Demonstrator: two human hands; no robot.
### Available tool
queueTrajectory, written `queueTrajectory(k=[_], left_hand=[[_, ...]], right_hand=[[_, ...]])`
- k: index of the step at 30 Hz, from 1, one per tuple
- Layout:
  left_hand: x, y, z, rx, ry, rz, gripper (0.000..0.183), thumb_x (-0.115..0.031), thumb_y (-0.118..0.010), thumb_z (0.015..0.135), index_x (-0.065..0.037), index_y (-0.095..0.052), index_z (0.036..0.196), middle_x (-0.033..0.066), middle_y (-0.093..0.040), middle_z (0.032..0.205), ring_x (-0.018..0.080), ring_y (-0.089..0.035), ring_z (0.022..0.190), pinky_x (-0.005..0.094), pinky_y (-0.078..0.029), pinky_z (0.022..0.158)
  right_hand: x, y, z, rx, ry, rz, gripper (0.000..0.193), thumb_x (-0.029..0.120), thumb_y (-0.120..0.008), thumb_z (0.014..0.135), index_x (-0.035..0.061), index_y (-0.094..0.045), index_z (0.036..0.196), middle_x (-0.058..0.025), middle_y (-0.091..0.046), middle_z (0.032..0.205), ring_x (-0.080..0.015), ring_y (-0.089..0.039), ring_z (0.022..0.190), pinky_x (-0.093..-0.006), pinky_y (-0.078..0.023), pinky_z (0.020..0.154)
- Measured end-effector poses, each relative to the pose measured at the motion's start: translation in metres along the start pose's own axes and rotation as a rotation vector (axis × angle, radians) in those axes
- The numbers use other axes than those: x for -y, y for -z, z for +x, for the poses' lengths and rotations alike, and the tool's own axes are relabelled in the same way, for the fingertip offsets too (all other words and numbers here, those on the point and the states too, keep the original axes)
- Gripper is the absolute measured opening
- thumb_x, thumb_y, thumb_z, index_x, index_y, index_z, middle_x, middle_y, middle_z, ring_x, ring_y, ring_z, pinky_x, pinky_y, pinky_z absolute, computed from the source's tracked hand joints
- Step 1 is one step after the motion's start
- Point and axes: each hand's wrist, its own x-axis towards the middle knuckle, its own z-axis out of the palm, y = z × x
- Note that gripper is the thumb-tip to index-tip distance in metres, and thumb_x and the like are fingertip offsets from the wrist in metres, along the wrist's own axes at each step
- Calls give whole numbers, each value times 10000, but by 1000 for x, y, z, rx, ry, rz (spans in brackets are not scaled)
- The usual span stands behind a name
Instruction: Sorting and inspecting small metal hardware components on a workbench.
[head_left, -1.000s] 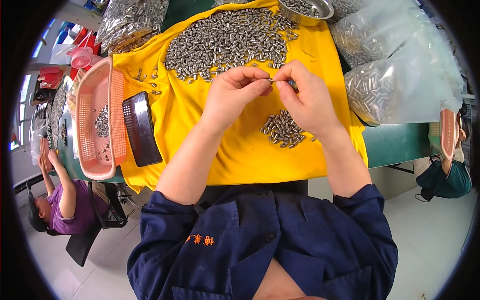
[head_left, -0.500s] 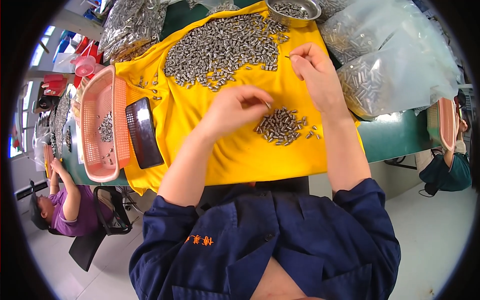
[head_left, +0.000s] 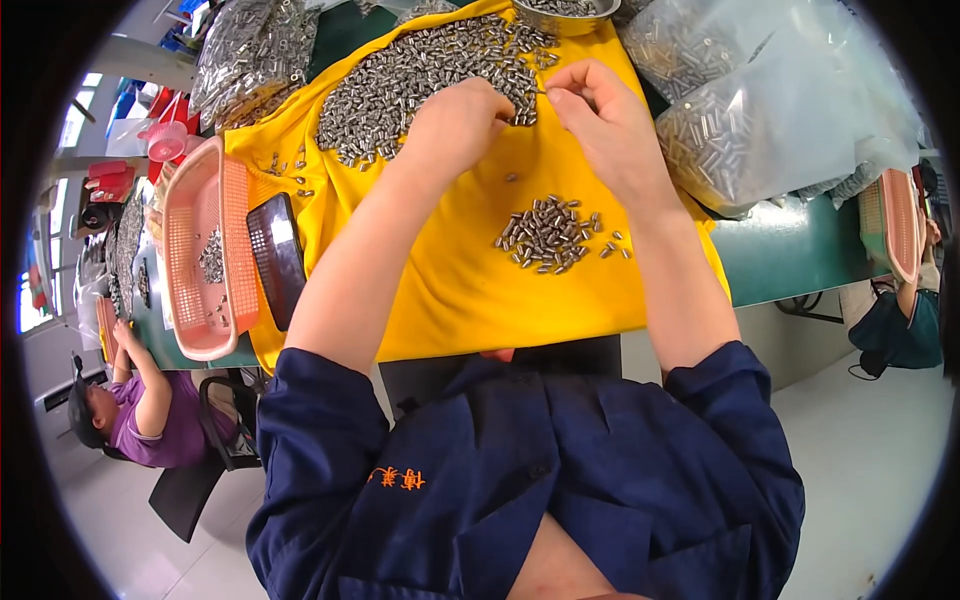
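A large heap of small silvery metal sleeves covers the far part of a yellow cloth. My left hand reaches to the heap's near right edge, fingers curled together; what they pinch, if anything, is hidden. To its right, my right hand pinches a thin dark pin-like piece, its tip pointing left at the heap. Nearer to me lies a smaller pile of the same sleeves, with a few strays on its right. One single sleeve shows between the two piles.
A metal bowl with sleeves stands at the far edge. Plastic bags of metal parts crowd the right, another bag the far left. A pink basket and a black phone-like slab lie left. Co-workers sit on both sides.
My left hand has moved away from the small pile, up to the large heap's edge. A single sleeve now shows between the piles. My right hand keeps its pinch.
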Motion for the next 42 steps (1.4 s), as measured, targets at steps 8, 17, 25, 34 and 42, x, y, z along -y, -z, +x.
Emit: queueTrajectory(k=[8, 17, 25, 34, 42], left_hand=[[-17, 19, -6, 102, 39, -5, 124, -139, -591, 710, -73, -625, 809, 93, -606, 823, 256, -592, 754, 347, -473, 676], [-57, 17, -54, 279, 126, -510, 132, -113, -614, 720, -2, -609, 792, 81, -612, 685, 146, -601, 641, 256, -470, 595], [-26, 15, -54, 4, 288, -1485, 142, 17, -576, 773, -21, -548, 906, 71, -600, 884, 140, -587, 751, 252, -474, 693], [-13, 1, -56, -115, 396, -1600, 163, -2, -623, 767, 9, -588, 926, 64, -620, 841, 122, -591, 754, 233, -484, 699], [-13, 2, -57, -112, 354, -1563, 155, 8, -620, 767, 10, -597, 920, 71, -625, 846, 124, -599, 777, 226, -486, 720]], right_hand=[[-2, 2, -1, -14, 34, -35, 104, 95, -529, 819, 13, -534, 883, -5, -539, 753, -61, -481, 681, -203, -404, 617], [2, 1, -3, -7, 17, -53, 97, 95, -534, 818, 17, -537, 876, 2, -533, 745, -54, -466, 671, -199, -393, 596], [0, -4, -5, 26, 37, -80, 90, 90, -535, 817, 17, -535, 870, 7, -526, 735, -55, -463, 659, -202, -393, 586], [2, -18, -14, 218, 1, -111, 51, 71, -511, 805, 30, -509, 836, 19, -498, 683, -47, -419, 584, -208, -356, 502], [0, -19, -15, 226, 38, -146, 45, 66, -508, 805, 28, -506, 828, 12, -495, 673, -46, -414, 567, -208, -351, 490]])
